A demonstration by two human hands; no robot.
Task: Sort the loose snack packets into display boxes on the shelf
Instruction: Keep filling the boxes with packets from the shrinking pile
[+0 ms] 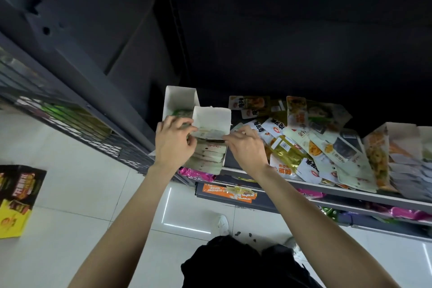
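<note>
Left hand (174,140) and right hand (245,145) pinch opposite ends of a pale flat snack packet (210,134), long axis left-right, above the white cardboard display box (211,117).

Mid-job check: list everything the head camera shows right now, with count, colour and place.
display box: one, white, shelf front, packed with pale packets
rear box: one, white, behind it, green packets inside
loose snack packets: many, white, gold and orange, heaped on the shelf at right
right box: one, white, shelf's right end
shelf: grey edge
carton: one, black and yellow, on floor at left
left hand: pinches a packet at the display box
right hand: pinches the same packet
</note>
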